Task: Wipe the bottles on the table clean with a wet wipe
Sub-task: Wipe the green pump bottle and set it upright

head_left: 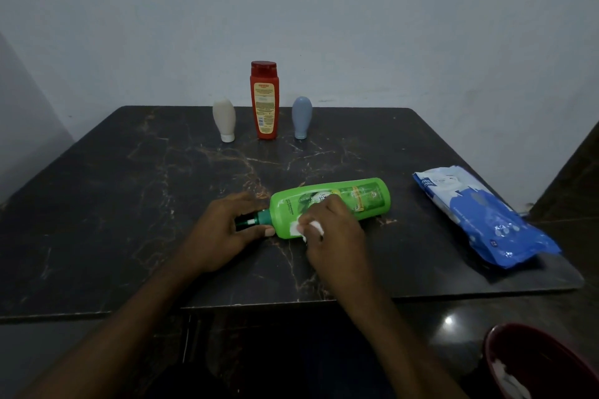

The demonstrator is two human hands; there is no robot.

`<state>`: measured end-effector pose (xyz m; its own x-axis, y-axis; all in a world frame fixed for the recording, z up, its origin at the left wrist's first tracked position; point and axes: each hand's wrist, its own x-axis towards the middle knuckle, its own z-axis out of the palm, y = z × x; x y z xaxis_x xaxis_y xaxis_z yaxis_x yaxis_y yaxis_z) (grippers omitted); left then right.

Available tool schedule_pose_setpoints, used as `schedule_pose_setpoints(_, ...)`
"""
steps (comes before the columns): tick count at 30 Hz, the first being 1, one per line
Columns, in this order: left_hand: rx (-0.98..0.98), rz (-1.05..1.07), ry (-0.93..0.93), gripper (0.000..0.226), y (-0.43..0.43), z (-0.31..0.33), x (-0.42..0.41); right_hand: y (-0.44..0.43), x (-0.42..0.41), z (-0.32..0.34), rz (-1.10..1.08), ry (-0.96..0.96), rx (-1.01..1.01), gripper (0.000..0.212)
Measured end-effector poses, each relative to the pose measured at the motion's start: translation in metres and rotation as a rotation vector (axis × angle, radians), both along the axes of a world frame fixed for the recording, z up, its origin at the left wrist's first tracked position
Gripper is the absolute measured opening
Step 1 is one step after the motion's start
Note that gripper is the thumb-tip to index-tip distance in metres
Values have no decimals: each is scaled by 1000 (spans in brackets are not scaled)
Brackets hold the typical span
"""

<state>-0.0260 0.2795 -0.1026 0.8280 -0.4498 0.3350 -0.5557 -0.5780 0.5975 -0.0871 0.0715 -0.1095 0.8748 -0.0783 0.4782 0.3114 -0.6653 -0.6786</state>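
glossy green bottle (366, 197) lies on the veined marble counter (129, 204), left grip (227, 227) clamped round its neck, right grip (334, 230) pinching a white wipe (295, 227).

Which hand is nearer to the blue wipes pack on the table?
The right hand, which holds a white wipe against the green bottle, to the left of the blue wipes pack. The left hand grips the bottle's neck, even farther left.
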Motion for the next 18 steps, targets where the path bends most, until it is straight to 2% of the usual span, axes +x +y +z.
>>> schedule_pose_setpoints(4,8,8,12,52,0,0,0,-38,6,-1,-105,35,114,23)
schedule_pose_setpoints(8,9,18,29,55,0,1,0,-97,11,5,-264,75,245,8)
schedule_pose_setpoints(12,9,17,34,57,0,0,-1,-103,13,9,-338,98,378,11)
schedule_pose_setpoints(15,2,6,27,55,0,1,-1,-78,13,7,-359,93,337,10)
schedule_pose_setpoints(18,6,8,27,54,-1,2,-1,-37,11,7,-227,87,196,9)
